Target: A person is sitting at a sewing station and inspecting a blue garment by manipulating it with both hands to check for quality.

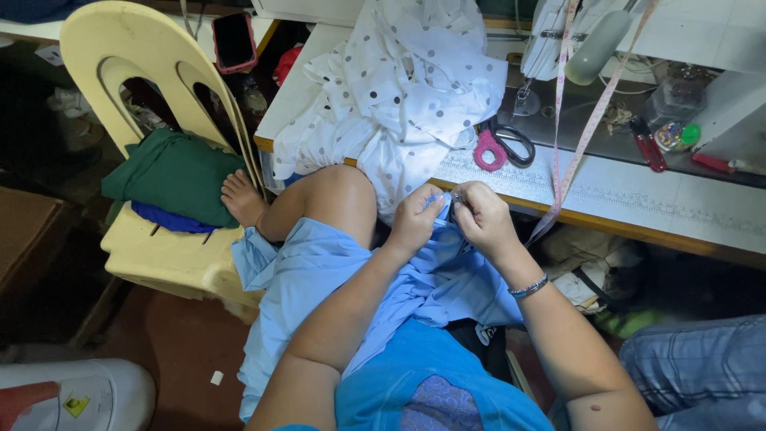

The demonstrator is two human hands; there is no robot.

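Note:
Light blue fabric [319, 279] lies over my lap and raised knee. My left hand [415, 217] pinches a bunched edge of it, fingers closed. My right hand [483, 215], with a silver bracelet at the wrist, grips the same edge just to the right, the two hands almost touching. Something small and dark sits between the fingertips; I cannot tell what it is. Just beyond my hands, white polka-dot cloth [407, 88] spills over the table edge.
Pink-handled scissors [499, 145] lie on the sewing table [678, 203], with a sewing machine [574, 36] and hanging measuring tape [574, 152] behind. A cream plastic chair [159, 247] on the left holds folded green cloth [171, 175]; my foot rests there. A phone [234, 40] lies far left.

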